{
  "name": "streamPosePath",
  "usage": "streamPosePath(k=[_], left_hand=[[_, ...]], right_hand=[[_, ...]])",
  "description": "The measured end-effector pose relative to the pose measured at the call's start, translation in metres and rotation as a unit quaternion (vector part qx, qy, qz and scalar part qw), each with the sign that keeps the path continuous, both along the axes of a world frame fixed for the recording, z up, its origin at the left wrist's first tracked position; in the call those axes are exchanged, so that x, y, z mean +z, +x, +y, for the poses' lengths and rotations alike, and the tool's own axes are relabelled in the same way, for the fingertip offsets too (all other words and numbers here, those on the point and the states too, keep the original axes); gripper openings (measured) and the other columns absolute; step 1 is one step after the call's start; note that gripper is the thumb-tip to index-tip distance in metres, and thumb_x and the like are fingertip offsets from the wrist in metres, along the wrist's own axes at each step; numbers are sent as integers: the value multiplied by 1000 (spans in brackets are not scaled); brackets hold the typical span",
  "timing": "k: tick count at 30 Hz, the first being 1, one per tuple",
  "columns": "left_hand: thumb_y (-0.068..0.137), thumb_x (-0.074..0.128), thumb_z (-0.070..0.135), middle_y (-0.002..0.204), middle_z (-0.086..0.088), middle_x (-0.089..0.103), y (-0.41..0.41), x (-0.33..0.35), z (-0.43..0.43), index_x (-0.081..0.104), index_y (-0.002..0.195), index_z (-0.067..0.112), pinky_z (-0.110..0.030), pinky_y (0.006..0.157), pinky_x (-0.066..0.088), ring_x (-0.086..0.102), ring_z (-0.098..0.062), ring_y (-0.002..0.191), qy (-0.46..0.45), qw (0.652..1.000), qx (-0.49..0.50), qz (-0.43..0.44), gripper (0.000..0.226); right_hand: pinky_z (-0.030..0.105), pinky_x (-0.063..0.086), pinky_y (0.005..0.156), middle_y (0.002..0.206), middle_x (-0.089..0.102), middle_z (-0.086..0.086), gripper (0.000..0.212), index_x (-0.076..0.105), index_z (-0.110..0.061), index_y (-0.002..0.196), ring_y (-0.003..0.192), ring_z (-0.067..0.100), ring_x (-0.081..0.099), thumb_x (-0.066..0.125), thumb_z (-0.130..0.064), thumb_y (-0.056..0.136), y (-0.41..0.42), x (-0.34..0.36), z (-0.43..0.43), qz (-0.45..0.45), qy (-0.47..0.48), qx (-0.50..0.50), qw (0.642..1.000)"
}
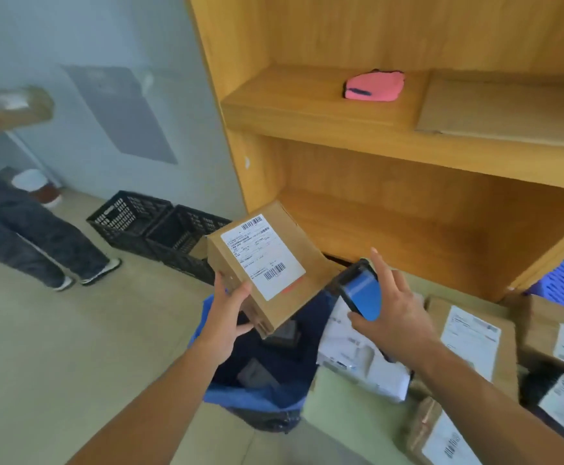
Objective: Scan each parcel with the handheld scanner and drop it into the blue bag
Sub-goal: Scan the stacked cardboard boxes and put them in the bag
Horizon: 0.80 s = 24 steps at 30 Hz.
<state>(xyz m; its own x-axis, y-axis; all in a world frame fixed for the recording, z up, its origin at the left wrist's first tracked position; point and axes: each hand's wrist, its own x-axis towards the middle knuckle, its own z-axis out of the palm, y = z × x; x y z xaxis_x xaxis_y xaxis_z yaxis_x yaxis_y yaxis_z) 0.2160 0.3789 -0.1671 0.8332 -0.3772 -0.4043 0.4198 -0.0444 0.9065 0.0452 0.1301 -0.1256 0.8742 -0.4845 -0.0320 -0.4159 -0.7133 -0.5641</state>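
Holding a brown parcel (267, 263) over the open blue bag (253, 397) — the left hand (227, 313) grips its lower left corner, fingers (240, 292) curled round the edge. The parcel is tilted, its long axis slanting from upper left to lower right, and its white label (263, 256) with two barcodes faces up. The scanner (359, 290) is just right of it, near but apart, held in the right hand (394, 310) — index finger raised, screen lit blue. The bag's mouth is straight below the parcel, so the left hand looks better placed for the drop.
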Motion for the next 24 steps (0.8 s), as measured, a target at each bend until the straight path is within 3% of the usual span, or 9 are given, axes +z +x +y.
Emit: streamPosePath(k=[2,7,9,12,19,24], left_hand=[[78,76,59,148,12,55,16,-6,33,37,143,63,-66,96,53,56,-25,133,4,999,16,35,76],[95,65,54,143,-4,59,27,-46,95,45,141,46,-70,101,48,60,-32,125,-5,987,79,140,50],[93,68,52,143,-7,56,19,-70,110,44,142,47,-69,101,48,59,-36,126,-7,977,120,178,55],[82,79,53,145,-9,56,7,-107,121,48,141,49,-67,95,54,61,-38,125,-18,960,164,226,67],[75,81,51,143,0,60,10,-176,115,44,140,60,-65,96,55,63,-33,126,-21,957,162,238,75],[92,74,36,138,7,67,26,-223,107,45,140,61,-61,102,52,64,-27,126,-19,955,176,238,61]], right_hand=[[37,54,75,130,42,-3,116,-13,-49,152,99,22,54,76,-49,77,28,1,24,-4,5,14,1000],[32,50,72,141,37,-3,114,-8,-47,154,108,22,54,76,-48,77,77,-13,68,-3,10,49,999],[32,48,75,141,38,-3,115,-8,-48,154,112,22,53,77,-46,76,89,-26,80,9,22,58,998],[30,45,75,134,40,-4,117,-8,-50,153,103,17,51,79,-46,75,105,-50,89,34,33,66,997],[38,54,87,140,35,-6,118,-10,-48,153,118,18,51,79,-52,75,146,-119,88,117,21,104,987],[35,51,85,137,37,-6,114,-5,-45,152,117,18,49,79,-50,75,176,-179,87,167,1,143,976]])
